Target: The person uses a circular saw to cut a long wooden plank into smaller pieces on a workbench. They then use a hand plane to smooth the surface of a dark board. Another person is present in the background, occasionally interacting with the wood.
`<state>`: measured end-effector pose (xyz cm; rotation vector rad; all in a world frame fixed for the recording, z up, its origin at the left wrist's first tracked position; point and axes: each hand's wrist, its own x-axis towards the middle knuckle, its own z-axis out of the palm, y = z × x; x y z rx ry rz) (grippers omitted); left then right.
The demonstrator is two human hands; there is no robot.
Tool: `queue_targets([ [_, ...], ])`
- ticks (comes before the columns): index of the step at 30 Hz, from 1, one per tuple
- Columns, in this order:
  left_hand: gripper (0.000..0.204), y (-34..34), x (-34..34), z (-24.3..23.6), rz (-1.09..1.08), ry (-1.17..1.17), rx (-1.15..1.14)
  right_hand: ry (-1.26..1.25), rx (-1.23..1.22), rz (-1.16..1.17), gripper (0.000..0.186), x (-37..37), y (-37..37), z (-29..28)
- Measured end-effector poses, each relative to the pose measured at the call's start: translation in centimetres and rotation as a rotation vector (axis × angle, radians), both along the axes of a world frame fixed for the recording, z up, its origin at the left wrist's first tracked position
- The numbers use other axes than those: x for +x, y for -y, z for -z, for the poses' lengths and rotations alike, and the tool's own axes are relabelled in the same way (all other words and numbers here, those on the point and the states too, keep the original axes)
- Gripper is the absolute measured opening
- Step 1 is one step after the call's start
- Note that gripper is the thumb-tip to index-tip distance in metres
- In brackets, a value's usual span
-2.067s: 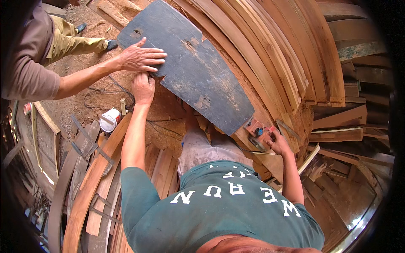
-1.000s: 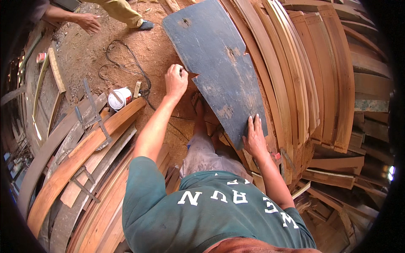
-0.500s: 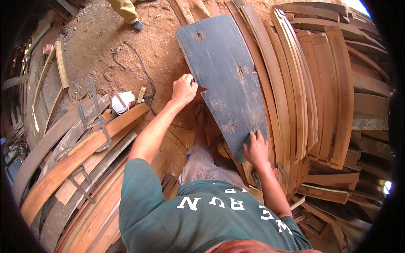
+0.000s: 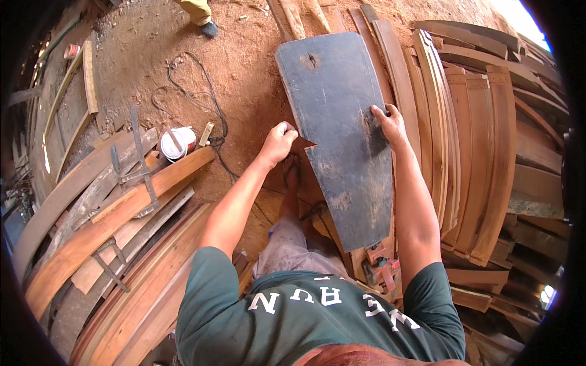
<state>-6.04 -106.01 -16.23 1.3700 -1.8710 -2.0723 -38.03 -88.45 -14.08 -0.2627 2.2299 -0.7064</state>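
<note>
A large dark grey-blue wooden board (image 4: 345, 158) with worn patches lies in front of me, broad at the far end and narrowing toward my body. A V-shaped notch cuts into its left edge. My left hand (image 4: 279, 144) grips that edge just beside the notch, fingers closed. On the opposite side, my right hand (image 4: 390, 126) clasps the right edge around mid-length, thumb on top and fingers partly hidden. Below the narrow end, a red tool that looks like a clamp (image 4: 383, 272) shows near my right forearm.
Curved planks (image 4: 488, 152) fill the right side. More timber (image 4: 116, 238) is stacked at left, carrying metal clamps (image 4: 143, 177). A white bucket (image 4: 177, 144) and a black cable (image 4: 213, 104) sit on the dusty ground. Another person's foot (image 4: 209, 28) stands at the far left.
My right hand has moved from the board's narrow near end up to its right edge. The red tool has come into view. The board appears slightly farther right and lower in the picture.
</note>
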Motion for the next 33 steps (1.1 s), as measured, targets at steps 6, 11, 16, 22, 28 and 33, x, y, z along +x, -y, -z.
queue_targets([
  [6,0.014,0.7,0.2,-0.7,0.339,-0.151,-1.052,0.059,-0.056,0.060,0.067,-0.3,-0.2,1.3],
  [11,0.011,-1.9,-0.3,0.1,0.107,-0.037,-0.853,0.064,-0.070,0.104,0.078,0.2,0.5,0.0],
  [16,0.008,0.7,-0.9,-2.4,0.136,0.102,-0.124,0.087,-0.088,0.131,0.080,-0.1,-0.5,1.2],
  [22,0.010,-0.2,-0.8,-1.5,0.194,-0.070,-0.905,0.081,-0.077,0.135,0.077,0.1,0.2,0.4],
  [28,0.016,2.8,-0.8,-0.6,0.117,0.081,0.285,0.085,-0.097,0.116,0.068,0.4,0.5,0.3],
  [33,0.016,1.5,-0.5,-0.6,0.355,0.041,-0.557,0.102,-0.105,0.123,0.069,-0.1,0.0,0.6],
])
